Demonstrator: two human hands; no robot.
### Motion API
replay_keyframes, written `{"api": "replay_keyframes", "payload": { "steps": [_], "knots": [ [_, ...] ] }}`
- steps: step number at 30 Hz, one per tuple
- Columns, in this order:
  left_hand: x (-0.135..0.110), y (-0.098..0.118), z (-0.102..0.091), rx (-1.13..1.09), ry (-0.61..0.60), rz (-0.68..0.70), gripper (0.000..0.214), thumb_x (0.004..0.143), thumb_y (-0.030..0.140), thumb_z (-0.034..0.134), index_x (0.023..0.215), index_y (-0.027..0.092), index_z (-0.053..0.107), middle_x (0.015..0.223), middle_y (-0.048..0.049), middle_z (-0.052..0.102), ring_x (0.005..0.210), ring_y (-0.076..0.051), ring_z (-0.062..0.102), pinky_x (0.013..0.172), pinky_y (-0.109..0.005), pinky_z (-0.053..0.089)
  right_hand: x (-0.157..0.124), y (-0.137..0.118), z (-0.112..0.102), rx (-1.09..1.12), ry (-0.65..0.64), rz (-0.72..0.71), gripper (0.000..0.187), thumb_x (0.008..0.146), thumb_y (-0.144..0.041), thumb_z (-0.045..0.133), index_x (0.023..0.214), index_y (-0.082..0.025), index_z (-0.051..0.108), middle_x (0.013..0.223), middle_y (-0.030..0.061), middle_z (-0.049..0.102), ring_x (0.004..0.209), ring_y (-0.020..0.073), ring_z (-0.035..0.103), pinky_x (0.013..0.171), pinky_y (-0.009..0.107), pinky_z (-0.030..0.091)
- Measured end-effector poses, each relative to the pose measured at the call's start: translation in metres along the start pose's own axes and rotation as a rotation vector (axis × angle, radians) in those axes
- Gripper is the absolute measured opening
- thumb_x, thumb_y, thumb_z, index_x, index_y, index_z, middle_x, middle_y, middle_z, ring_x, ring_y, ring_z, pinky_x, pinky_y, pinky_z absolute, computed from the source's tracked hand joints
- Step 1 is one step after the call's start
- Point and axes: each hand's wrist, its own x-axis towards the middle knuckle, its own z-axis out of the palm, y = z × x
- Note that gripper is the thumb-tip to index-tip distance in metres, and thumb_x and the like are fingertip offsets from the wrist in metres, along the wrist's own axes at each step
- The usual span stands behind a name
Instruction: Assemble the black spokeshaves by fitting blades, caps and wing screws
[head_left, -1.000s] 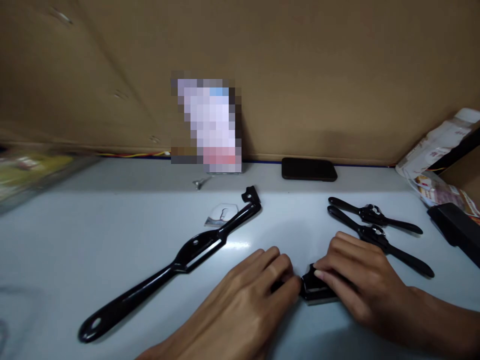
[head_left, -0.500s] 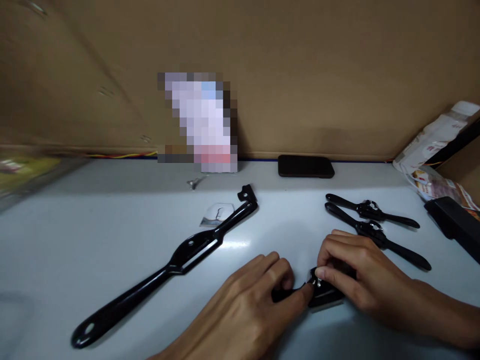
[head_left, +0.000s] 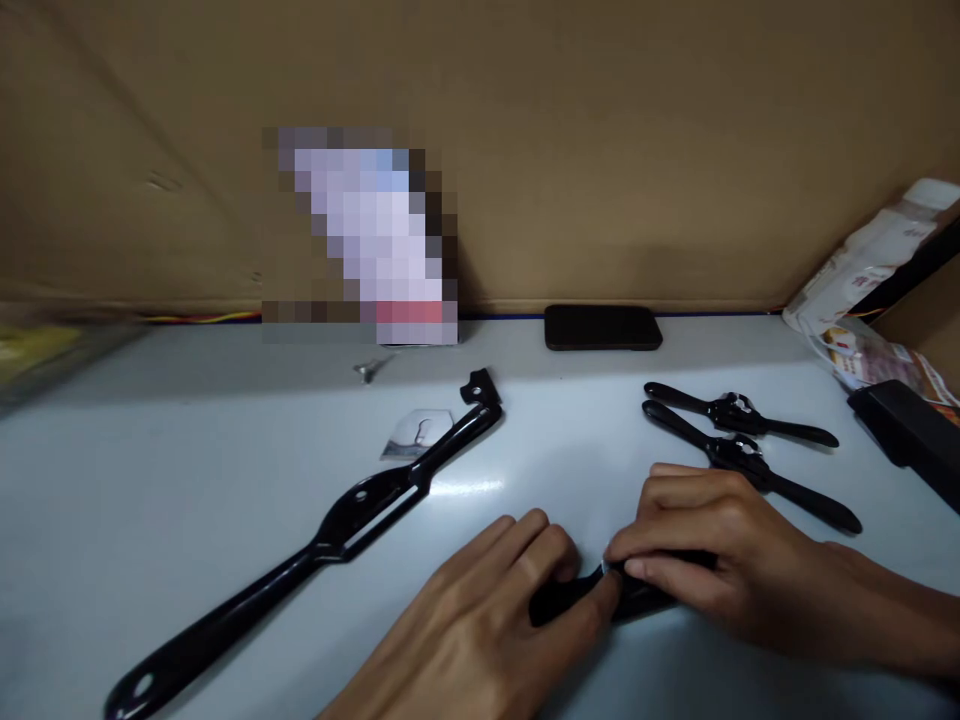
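Observation:
A black spokeshave [head_left: 645, 603] lies low on the table, partly covered by both hands. My left hand [head_left: 487, 620] is closed around its left handle, with the thumb reaching to the middle. My right hand [head_left: 720, 560] is closed over the middle and right side, its fingertips pinching near a small bright metal part [head_left: 606, 566] that is mostly hidden. Two more black spokeshaves, a far one [head_left: 739, 410] and a near one [head_left: 742, 455], rest just beyond my right hand. Left of my hands is a larger-looking black tool body [head_left: 356, 510] with a long slot and a holed handle.
A thin shiny metal plate [head_left: 412, 432] and a small screw [head_left: 367, 371] lie behind the black body. Further back are a black phone [head_left: 603, 327] and a blurred-out upright item [head_left: 390, 240] against the cardboard wall [head_left: 570, 150]. A bottle [head_left: 870, 255] and black object [head_left: 911, 435] stand right.
My right fingertips have moved left and down over the spokeshave's middle, covering the metal part seen before. The view has shifted slightly, so things on the table appear further left.

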Motion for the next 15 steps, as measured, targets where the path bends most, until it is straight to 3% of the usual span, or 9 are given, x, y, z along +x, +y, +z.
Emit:
{"api": "replay_keyframes", "payload": {
  "steps": [5,9,12,15],
  "knots": [
    [-0.001,-0.002,0.005,0.036,0.046,0.023,0.044,0.098,0.009,0.033,0.128,0.019,0.064,0.093,-0.0086,0.058,0.079,-0.020,0.053,0.065,-0.032,0.047,-0.003,0.001,0.005,-0.126,0.031,-0.002,0.017,0.094,-0.010,0.060,0.083,-0.017,0.071,0.075,0.0036,0.068,0.070,0.0153,0.060,0.063,0.027,0.045],
    [-0.002,0.001,0.000,0.023,-0.006,0.012,0.046,0.099,0.008,0.032,0.132,0.019,0.063,0.097,-0.0090,0.058,0.084,-0.021,0.053,0.071,-0.034,0.048,-0.004,0.001,0.006,-0.052,0.015,-0.035,0.017,0.093,-0.008,0.059,0.091,-0.017,0.073,0.078,0.0032,0.069,0.073,0.0142,0.062,0.067,0.025,0.046],
    [-0.001,0.004,-0.005,0.012,-0.066,-0.016,0.045,0.099,0.005,0.035,0.132,0.020,0.062,0.100,-0.0086,0.056,0.088,-0.021,0.053,0.075,-0.035,0.048,-0.002,0.000,0.007,0.069,0.020,0.121,0.014,0.087,-0.008,0.065,0.083,-0.018,0.072,0.068,-0.0019,0.066,0.060,0.0099,0.058,0.056,0.020,0.042],
    [0.000,0.005,-0.008,0.023,-0.063,-0.017,0.046,0.098,0.004,0.038,0.132,0.022,0.062,0.099,-0.0077,0.056,0.088,-0.021,0.054,0.075,-0.034,0.048,-0.001,0.000,0.007,0.030,0.054,0.202,0.016,0.081,-0.006,0.063,0.071,-0.018,0.065,0.061,-0.0039,0.059,0.053,0.0088,0.050,0.051,0.021,0.036]
  ]
}}
